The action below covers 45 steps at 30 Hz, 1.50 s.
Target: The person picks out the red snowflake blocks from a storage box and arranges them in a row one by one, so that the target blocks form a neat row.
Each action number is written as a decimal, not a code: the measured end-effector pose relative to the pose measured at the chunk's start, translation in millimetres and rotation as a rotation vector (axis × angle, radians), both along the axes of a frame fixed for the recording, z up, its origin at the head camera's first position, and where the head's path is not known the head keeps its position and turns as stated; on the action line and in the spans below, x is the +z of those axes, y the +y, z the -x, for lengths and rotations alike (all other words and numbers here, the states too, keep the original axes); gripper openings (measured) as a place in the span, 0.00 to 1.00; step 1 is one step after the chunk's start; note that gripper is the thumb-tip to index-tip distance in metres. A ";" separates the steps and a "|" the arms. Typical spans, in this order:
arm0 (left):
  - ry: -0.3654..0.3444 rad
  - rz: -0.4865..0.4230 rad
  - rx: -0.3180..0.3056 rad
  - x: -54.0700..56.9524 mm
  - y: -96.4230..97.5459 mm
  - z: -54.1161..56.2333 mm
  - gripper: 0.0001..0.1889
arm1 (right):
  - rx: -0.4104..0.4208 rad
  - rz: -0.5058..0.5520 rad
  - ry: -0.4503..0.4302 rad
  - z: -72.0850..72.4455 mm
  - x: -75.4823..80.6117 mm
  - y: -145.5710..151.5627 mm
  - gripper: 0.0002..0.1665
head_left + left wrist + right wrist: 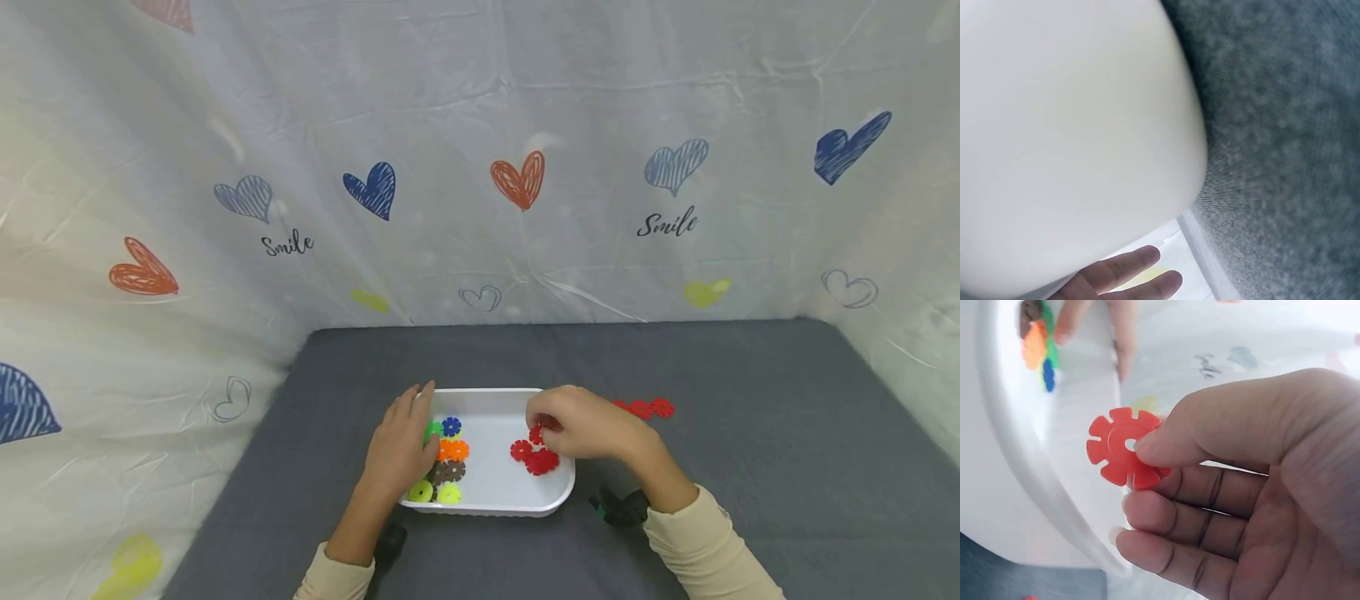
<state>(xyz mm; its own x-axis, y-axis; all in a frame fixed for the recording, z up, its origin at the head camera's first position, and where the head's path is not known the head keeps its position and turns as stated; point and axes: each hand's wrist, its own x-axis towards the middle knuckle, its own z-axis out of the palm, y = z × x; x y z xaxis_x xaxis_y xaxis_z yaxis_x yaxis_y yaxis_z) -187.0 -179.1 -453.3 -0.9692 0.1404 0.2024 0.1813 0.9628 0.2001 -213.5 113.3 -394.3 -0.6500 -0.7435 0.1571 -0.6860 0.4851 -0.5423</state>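
Note:
A white plastic tray [491,507] lies between the two hands. Over its right end my right hand [581,421] pinches a red notched disc [1116,445] between thumb and index finger, the other fingers loosely bent. Just below that hand, several red notched discs [542,462] lie in the tray. At the tray's left end, my left hand [401,446] rests along the rim with its fingers extended. Beside its thumb sit orange discs [453,450], a blue disc [452,427], brown discs [450,472] and yellow-green discs [448,493]; the hand partly hides green ones.
More red discs [651,408] lie on the dark grey tabletop [735,467], just beyond the tray's right side. Behind the table hangs a white curtain [585,100] printed with hearts. A dark wrist strap [626,507] is on the right wrist.

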 end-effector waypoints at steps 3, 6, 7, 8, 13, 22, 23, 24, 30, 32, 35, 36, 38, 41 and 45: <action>0.000 -0.001 0.000 -0.4 -0.3 0.0 0.41 | 0.000 0.029 -0.018 2.1 4.4 7.9 0.12; 0.005 -0.004 -0.004 -0.5 -0.6 -0.7 0.41 | -0.013 0.048 -0.034 4.5 6.8 17.2 0.12; 0.008 -0.005 -0.006 -0.5 -0.7 -0.8 0.41 | -0.021 0.047 -0.040 5.5 7.0 20.5 0.13; 0.011 -0.006 -0.007 -0.6 -0.7 -1.0 0.41 | -0.027 0.045 -0.043 6.3 7.4 23.9 0.13; 0.026 -0.011 -0.011 -0.6 -0.5 -1.3 0.41 | -0.071 0.004 -0.089 10.0 8.1 39.2 0.13; 0.005 -0.015 -0.002 -0.4 -0.8 -0.6 0.41 | -0.133 -0.008 -0.143 19.1 6.8 59.6 0.11; 0.007 -0.015 -0.002 -0.4 -0.9 -0.6 0.41 | -0.142 -0.005 -0.144 20.3 6.7 61.6 0.11; 0.007 -0.014 -0.001 -0.4 -0.9 -0.4 0.41 | -0.152 -0.002 -0.146 21.6 6.3 63.7 0.10; -0.001 -0.018 0.002 -2.4 0.2 0.3 0.41 | -0.227 0.041 -0.148 26.4 1.2 76.8 0.09; -0.004 -0.016 -0.002 -3.2 0.7 0.6 0.41 | -0.273 0.054 -0.165 27.5 -2.3 81.0 0.09; 0.002 -0.009 -0.007 -3.8 1.5 0.8 0.41 | -0.360 0.100 -0.244 28.6 -8.0 87.1 0.07; 0.006 -0.006 -0.006 -3.9 1.5 0.8 0.41 | -0.385 0.124 -0.283 28.9 -9.8 89.5 0.06; 0.013 0.003 -0.001 -4.0 1.2 0.8 0.41 | -0.430 0.180 -0.362 29.4 -13.8 95.0 0.05; 0.016 0.007 0.005 -3.7 0.6 0.6 0.41 | -0.467 0.239 -0.449 29.8 -19.4 105.8 0.05; 0.009 -0.001 0.008 -3.0 -0.2 -0.1 0.41 | -0.499 0.224 -0.469 30.3 -26.8 122.9 0.05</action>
